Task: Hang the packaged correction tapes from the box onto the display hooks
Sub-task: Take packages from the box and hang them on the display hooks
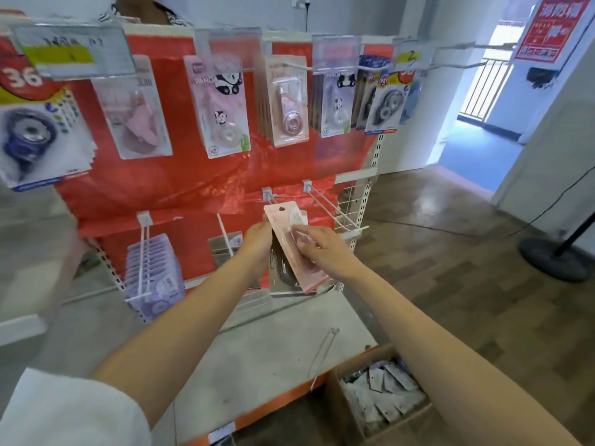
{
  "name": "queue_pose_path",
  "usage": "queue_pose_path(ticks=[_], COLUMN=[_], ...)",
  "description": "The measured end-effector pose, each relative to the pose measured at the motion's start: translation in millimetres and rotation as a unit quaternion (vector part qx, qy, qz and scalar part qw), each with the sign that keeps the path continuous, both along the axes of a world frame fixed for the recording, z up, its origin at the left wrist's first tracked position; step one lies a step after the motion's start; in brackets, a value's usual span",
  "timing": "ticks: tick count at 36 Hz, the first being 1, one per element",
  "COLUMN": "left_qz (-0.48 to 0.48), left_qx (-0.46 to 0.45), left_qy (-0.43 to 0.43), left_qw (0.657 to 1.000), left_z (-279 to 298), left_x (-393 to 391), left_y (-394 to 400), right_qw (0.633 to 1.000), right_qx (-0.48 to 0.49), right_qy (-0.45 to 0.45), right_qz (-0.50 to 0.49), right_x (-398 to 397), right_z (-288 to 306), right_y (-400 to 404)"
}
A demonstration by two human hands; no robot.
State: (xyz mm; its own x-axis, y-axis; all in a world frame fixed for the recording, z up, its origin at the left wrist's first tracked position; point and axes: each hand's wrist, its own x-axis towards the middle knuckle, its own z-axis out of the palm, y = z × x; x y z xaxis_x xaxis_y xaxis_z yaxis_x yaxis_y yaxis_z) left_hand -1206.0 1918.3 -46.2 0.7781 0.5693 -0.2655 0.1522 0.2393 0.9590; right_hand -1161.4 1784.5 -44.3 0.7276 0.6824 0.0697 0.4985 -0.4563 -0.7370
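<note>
A pink packaged correction tape point(283, 217) sits at the lower middle hook point(269, 196) of the red display board, its hang hole just below the hook's base. My left hand point(257, 239) holds the pack's left edge. My right hand point(317, 249) pinches its front from the right. More packs hang behind it on the same hook. The cardboard box point(351, 426) with several loose packaged tapes stands on the floor at the lower right, under my right forearm.
An empty double wire hook point(335, 209) juts out just right of my hands. Purple packs point(151, 272) fill the lower left hook. Upper hooks carry panda and pink packs point(219, 104). A loose wire hook point(323, 352) lies on the base shelf. A black stand base point(553, 259) sits on the floor right.
</note>
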Motion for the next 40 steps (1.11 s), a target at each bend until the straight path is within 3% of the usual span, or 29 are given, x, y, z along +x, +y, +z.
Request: queue_pose_path(ticks=[2,5,7,11,18,26,31,40], left_qz=[0.024,-0.008,-0.051,-0.075,-0.002,0.043,0.067,0.083], left_qx=[-0.045,-0.088,-0.056,0.015,0.034,0.087,0.097,0.146], left_qy=[-0.002,-0.022,-0.033,-0.041,0.01,0.009,0.046,0.063], left_qw=[0.999,0.996,0.997,0.996,0.999,0.995,0.992,0.984], left_z=[1,2,3,1,-11,-13,-17,-15], left_x=[-5,-12,-19,-28,-39,-63,-69,-81], left_y=[5,9,10,11,29,24,34,40], right_qw=[0.999,0.995,0.983,0.976,0.904,0.88,0.862,0.881], right_qx=[-0.027,0.01,0.039,0.053,0.148,0.167,0.183,0.177], right_qy=[-0.015,0.085,0.165,0.209,0.392,0.444,0.469,0.436], right_qz=[-0.023,-0.055,-0.064,-0.038,-0.085,-0.034,-0.056,-0.046], right_x=[5,3,-3,-9,-21,-40,-48,-47], right_z=[-11,-16,-15,-20,-28,-36,-41,-41], right_y=[5,9,10,13,20,40,47,45])
